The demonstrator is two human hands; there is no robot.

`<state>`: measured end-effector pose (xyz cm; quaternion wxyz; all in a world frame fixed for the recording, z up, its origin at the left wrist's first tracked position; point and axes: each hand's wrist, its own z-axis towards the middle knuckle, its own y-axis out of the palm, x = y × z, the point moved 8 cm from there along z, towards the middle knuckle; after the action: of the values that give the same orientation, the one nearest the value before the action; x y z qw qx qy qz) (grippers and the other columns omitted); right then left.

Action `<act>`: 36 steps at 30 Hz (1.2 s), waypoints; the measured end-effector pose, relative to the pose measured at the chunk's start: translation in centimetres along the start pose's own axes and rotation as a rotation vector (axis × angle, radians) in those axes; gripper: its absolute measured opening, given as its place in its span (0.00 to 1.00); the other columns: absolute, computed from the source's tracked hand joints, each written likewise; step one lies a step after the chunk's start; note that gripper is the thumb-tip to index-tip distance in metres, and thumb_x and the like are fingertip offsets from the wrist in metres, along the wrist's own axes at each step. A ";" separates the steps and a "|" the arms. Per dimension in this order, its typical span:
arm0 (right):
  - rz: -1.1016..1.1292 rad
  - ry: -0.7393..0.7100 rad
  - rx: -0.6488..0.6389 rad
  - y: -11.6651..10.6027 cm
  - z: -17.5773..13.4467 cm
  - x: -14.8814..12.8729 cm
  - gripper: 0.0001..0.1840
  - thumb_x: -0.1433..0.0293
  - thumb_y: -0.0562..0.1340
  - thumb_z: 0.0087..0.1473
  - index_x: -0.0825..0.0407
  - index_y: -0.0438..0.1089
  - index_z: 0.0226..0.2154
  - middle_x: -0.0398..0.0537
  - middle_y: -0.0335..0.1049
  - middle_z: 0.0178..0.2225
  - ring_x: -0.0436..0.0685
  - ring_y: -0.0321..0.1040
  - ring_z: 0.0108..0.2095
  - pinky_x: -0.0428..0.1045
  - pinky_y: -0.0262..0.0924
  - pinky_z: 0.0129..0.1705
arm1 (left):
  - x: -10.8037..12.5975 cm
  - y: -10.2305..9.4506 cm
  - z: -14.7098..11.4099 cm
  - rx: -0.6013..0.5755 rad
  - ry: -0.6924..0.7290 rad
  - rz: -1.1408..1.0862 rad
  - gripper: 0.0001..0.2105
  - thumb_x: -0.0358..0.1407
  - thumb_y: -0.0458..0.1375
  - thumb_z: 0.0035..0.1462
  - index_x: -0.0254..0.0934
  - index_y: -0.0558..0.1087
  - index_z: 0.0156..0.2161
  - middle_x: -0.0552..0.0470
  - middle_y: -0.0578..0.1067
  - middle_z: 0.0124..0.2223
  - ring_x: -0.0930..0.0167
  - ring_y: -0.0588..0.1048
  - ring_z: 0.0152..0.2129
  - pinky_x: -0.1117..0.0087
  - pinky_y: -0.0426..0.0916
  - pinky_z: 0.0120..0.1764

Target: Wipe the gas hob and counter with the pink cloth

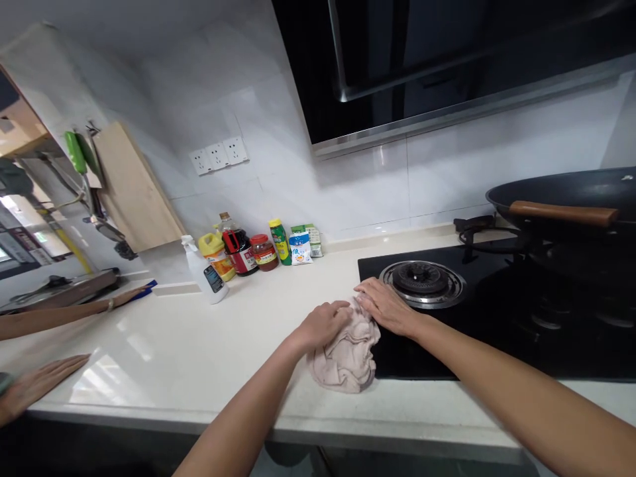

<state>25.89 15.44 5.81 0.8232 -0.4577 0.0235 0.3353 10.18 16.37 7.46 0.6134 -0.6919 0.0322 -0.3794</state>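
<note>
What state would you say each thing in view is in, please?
Cloth: crumpled
Left hand: resting on the cloth
Right hand: resting on the cloth
Left burner: bare, no flame visible
Wok: upright, uncovered
Spray bottle: upright
Red-lidded jar: lid on
Yellow-capped container: cap on
Dark bottle: cap on
Wall sockets: nothing plugged in
Wooden board: hanging

Pale, grey-veined tiles [278,136] cover the back wall [362,192], where 3 white sockets [218,156] sit side by side. A black range hood [447,59] with a metal lower edge [447,109] hangs at the upper right. A white countertop [199,344] runs below. At the left, a narrow wall [57,76] juts forward; bright light [22,211] shows beyond it, and glossy reflections [106,381] streak the countertop.
</note>
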 end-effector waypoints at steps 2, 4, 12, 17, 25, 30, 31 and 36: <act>0.040 -0.038 -0.081 0.0 -0.2 -1.8 0.20 0.59 0.50 0.69 0.51 0.67 0.54 0.54 0.67 0.52 0.59 0.63 0.52 0.58 0.57 0.56 | -1.6 -1.3 1.7 0.048 -0.066 -0.185 0.21 0.47 0.47 0.65 0.41 0.73 0.56 0.47 0.79 0.48 0.64 0.78 0.43 0.65 0.71 0.47; 0.076 -0.075 -0.161 0.0 -0.6 -3.9 0.20 0.57 0.51 0.68 0.50 0.67 0.54 0.53 0.66 0.53 0.59 0.62 0.53 0.58 0.56 0.57 | -3.2 -1.8 3.1 0.105 -0.129 -0.270 0.21 0.44 0.46 0.65 0.37 0.72 0.53 0.47 0.80 0.42 0.66 0.79 0.36 0.68 0.73 0.39; 0.050 -0.118 -0.474 2.9 -2.9 -8.5 0.26 0.50 0.66 0.54 0.39 0.71 0.54 0.52 0.57 0.60 0.69 0.55 0.58 0.66 0.51 0.59 | -4.5 0.9 4.8 0.248 -0.061 -0.292 0.13 0.42 0.53 0.60 0.39 0.77 0.40 0.52 0.81 0.38 0.68 0.77 0.37 0.71 0.70 0.41; 0.044 -0.097 -0.392 3.3 -2.1 -9.0 0.13 0.63 0.65 0.54 0.48 0.71 0.43 0.50 0.62 0.46 0.59 0.60 0.45 0.54 0.59 0.46 | -4.8 0.4 4.8 0.298 -0.040 -0.320 0.14 0.43 0.53 0.61 0.39 0.78 0.40 0.52 0.81 0.38 0.69 0.77 0.35 0.71 0.70 0.40; -0.420 0.126 -0.297 -1.2 -1.2 -2.2 0.11 0.60 0.61 0.56 0.50 0.73 0.35 0.55 0.66 0.41 0.65 0.64 0.43 0.60 0.56 0.46 | -6.5 -1.1 3.8 0.387 -0.075 -0.315 0.16 0.44 0.51 0.64 0.38 0.77 0.43 0.50 0.81 0.41 0.68 0.78 0.38 0.71 0.71 0.42; -0.464 0.255 -0.391 -0.9 -2.0 1.0 0.22 0.48 0.61 0.53 0.48 0.72 0.39 0.57 0.67 0.44 0.67 0.67 0.41 0.60 0.58 0.43 | -3.8 0.9 3.5 0.350 0.003 -0.300 0.13 0.42 0.54 0.63 0.40 0.78 0.41 0.51 0.80 0.43 0.68 0.77 0.41 0.70 0.69 0.47; -0.482 0.257 -0.374 -0.5 -2.0 0.9 0.24 0.48 0.60 0.53 0.49 0.72 0.41 0.58 0.67 0.46 0.68 0.67 0.42 0.61 0.59 0.44 | -3.3 1.4 3.4 0.342 0.026 -0.290 0.12 0.42 0.55 0.63 0.40 0.78 0.42 0.51 0.79 0.43 0.68 0.76 0.42 0.69 0.69 0.48; -0.521 0.261 -0.324 2.2 -0.5 1.5 0.23 0.52 0.53 0.58 0.51 0.69 0.46 0.60 0.67 0.51 0.71 0.65 0.49 0.65 0.57 0.48 | -2.6 2.3 3.1 0.346 0.072 -0.243 0.15 0.43 0.54 0.65 0.41 0.76 0.50 0.48 0.75 0.48 0.67 0.75 0.45 0.67 0.69 0.51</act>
<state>25.88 16.59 3.37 0.7878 -0.6122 -0.0426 0.0513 11.02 19.67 4.30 0.6713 -0.5610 -0.0953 -0.4749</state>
